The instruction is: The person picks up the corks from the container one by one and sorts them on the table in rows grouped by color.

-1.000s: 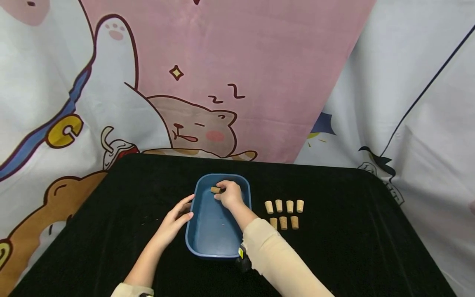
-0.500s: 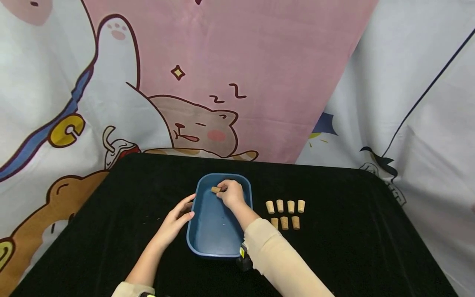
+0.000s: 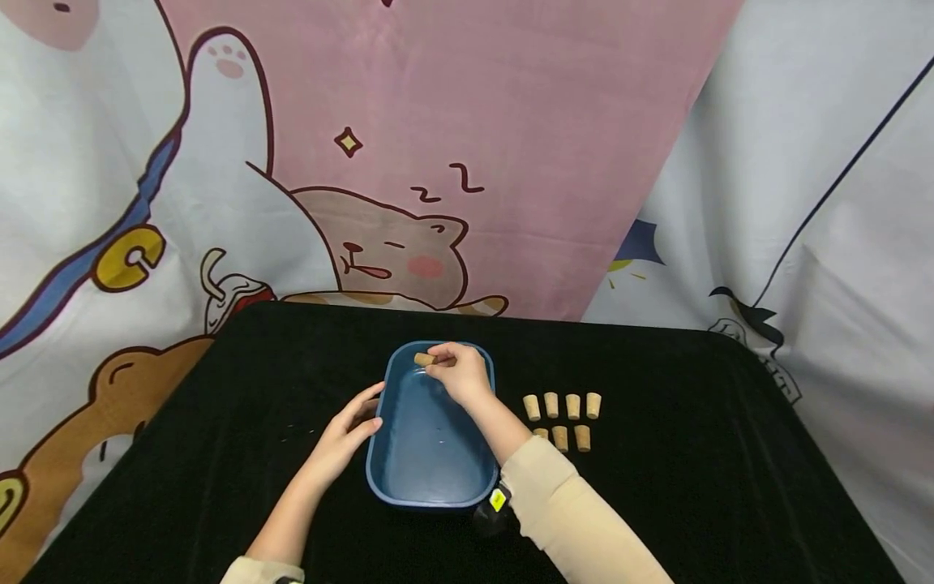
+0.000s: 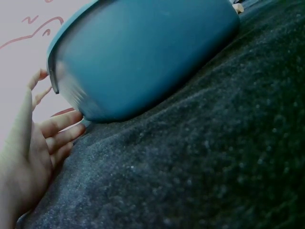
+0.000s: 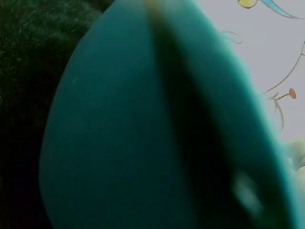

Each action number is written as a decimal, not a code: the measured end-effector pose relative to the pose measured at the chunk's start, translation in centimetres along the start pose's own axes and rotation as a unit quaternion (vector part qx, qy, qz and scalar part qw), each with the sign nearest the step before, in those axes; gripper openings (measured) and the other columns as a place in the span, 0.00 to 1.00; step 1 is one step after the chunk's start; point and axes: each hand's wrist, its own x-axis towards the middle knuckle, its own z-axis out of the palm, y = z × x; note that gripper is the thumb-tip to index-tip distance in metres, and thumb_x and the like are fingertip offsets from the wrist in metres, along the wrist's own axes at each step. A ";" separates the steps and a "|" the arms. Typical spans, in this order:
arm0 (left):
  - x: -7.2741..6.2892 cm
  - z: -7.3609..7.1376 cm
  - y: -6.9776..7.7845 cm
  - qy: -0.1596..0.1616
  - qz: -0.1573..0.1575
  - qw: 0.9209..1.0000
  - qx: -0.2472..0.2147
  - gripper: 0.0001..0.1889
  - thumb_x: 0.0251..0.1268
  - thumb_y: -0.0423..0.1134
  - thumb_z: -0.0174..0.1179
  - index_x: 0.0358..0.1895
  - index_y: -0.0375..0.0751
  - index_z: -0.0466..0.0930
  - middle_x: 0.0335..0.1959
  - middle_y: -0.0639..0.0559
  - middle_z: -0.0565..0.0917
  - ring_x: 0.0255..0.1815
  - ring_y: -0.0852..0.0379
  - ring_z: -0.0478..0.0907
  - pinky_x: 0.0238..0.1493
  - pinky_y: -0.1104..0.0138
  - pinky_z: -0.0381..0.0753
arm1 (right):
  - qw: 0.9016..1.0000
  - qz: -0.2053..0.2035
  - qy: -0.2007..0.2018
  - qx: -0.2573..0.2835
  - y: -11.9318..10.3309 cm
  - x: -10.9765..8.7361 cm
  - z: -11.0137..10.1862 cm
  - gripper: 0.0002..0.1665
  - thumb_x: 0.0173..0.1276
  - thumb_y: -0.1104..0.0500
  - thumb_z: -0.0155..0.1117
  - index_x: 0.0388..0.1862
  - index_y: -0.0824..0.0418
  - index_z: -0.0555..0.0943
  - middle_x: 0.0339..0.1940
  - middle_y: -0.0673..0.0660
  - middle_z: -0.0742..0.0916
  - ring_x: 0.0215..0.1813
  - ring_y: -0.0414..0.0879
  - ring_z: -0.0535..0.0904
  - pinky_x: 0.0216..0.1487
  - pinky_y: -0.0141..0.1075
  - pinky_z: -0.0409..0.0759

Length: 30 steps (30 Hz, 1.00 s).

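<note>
My right hand is over the far end of a blue rectangular tray and pinches a small cork between thumb and fingertips. The cork lies sideways, close to the tray's far wall. My left hand is at the tray's left side, with its fingers extended and their tips at the rim. In the left wrist view, the left hand's fingers reach the tray's outer wall. A blurred blue-green surface of the tray fills most of the right wrist view; the right hand is hidden there.
Right of the tray, several corks stand in two rows on a black cloth-covered table. The right forearm overlaps the nearest ones. Behind the table hangs a curtain printed with cartoon animals.
My right hand has lifted slightly with the cork, moving toward the tray's far wall. The left hand and the tray have stayed in place.
</note>
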 end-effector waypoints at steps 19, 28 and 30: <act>0.0 0.1 0.1 0.006 -0.012 1.000 0.006 0.27 0.72 0.43 0.52 0.72 0.54 0.60 0.64 0.36 0.70 0.60 0.38 0.71 0.57 0.46 0.71 | 0.993 -0.068 -0.005 0.095 -2.1 -2.9 -5.0 0.15 0.66 0.62 0.65 0.52 0.58 0.84 0.46 0.54 0.83 0.48 0.46 0.79 0.53 0.39 0.78; -0.1 0.2 0.3 0.008 -0.014 1.000 0.004 0.27 0.71 0.44 0.52 0.72 0.55 0.60 0.64 0.36 0.70 0.60 0.38 0.71 0.57 0.46 0.71 | 0.989 -0.092 -0.005 0.117 -4.6 -6.0 -8.4 0.16 0.66 0.68 0.62 0.52 0.69 0.81 0.47 0.61 0.82 0.47 0.50 0.79 0.51 0.38 0.78; -0.1 0.2 0.4 0.008 -0.013 1.000 0.004 0.27 0.71 0.44 0.52 0.72 0.54 0.60 0.64 0.36 0.70 0.60 0.38 0.71 0.57 0.46 0.71 | 0.987 -0.098 0.002 0.125 -4.0 -6.1 -8.9 0.15 0.66 0.68 0.63 0.51 0.68 0.81 0.45 0.60 0.83 0.44 0.48 0.79 0.48 0.35 0.79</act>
